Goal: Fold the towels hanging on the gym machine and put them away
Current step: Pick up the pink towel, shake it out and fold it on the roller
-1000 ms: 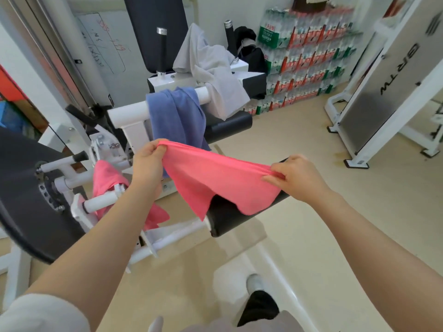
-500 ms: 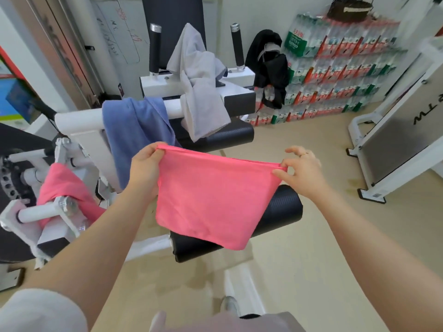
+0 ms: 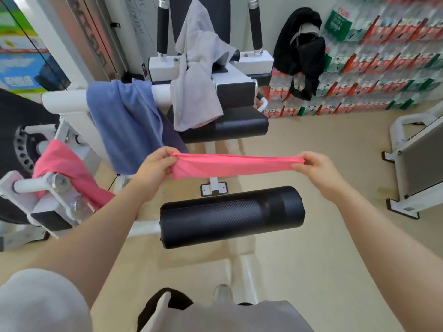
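A pink towel (image 3: pixel 230 165) is stretched flat and level between my hands, above the black foam roller (image 3: pixel 231 215) of the gym machine. My left hand (image 3: pixel 155 167) pinches its left end and my right hand (image 3: pixel 314 167) pinches its right end. Over the white bar of the machine (image 3: pixel 64 101) hangs a blue towel (image 3: pixel 124 125). A grey towel (image 3: pixel 196 75) is draped over the seat back and the upper black pad. A second pink towel (image 3: pixel 64 168) lies over a white peg at the left.
Stacked packs of water bottles (image 3: pixel 374 63) line the back wall at the right, with black clothing (image 3: pixel 302 51) hanging in front of them. Another white machine frame (image 3: pixel 412 161) stands at the right edge. Beige floor lies between the machines. My shoe shows near the bottom.
The pink towel was lifted off the black roller and pulled taut, from hanging down to lying flat and level. My hands have moved further apart, and the view has tilted down.
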Tool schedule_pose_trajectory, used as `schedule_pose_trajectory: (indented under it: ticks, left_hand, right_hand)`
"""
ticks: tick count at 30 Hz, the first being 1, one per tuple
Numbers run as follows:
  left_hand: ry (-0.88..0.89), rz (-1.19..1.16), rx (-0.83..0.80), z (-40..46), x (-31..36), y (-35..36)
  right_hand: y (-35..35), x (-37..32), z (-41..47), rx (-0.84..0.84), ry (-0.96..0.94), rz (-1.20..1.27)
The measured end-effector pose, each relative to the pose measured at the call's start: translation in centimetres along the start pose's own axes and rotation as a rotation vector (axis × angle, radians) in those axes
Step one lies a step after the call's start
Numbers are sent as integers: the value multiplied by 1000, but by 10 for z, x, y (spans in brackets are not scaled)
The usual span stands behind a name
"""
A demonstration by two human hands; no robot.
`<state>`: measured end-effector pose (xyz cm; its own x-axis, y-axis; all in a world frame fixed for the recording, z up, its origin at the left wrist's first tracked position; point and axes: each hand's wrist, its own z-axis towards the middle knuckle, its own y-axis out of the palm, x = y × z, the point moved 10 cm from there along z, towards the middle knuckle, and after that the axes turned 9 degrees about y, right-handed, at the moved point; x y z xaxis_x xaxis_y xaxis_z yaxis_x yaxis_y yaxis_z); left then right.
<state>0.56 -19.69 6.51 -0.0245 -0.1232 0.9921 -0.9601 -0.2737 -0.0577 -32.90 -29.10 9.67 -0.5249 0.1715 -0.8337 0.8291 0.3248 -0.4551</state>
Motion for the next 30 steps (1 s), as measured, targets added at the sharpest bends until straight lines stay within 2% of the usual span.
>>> schedule_pose_trajectory:
  ticks: [3, 5, 9, 13, 17, 21, 25, 27, 30]
  left_hand:
    - [-169, 178, -74, -18, -52, 5]
    - [-281, 227, -144, -34, -84, 13]
    - [-403, 272, -214, -62, -117, 27]
    - [-482, 333, -293, -83, -135, 41]
    - [-535, 393, -358, -98, -147, 49]
    - [-448, 277, -308, -86, -139, 54]
    - [-346, 170, -269, -61, -129, 45]
    - [-304, 98, -147, -47, -125, 35]
    - [-310, -69, 103, -39, -137, 14]
  right_hand:
    - [38, 48, -9, -278, 129, -45]
    - [55, 74, -16, -365, 168, -80]
    - [68, 107, -20, -381, 233, -29]
    - [73, 138, -25, -393, 383, 43]
    - [72, 167, -24, -388, 465, -66]
    - [73, 158, -6, -387, 376, -108]
    - [76, 142, 17, -398, 396, 29]
    - [78, 132, 33, -359, 378, 156]
    - [82, 141, 54, -196, 405, 392]
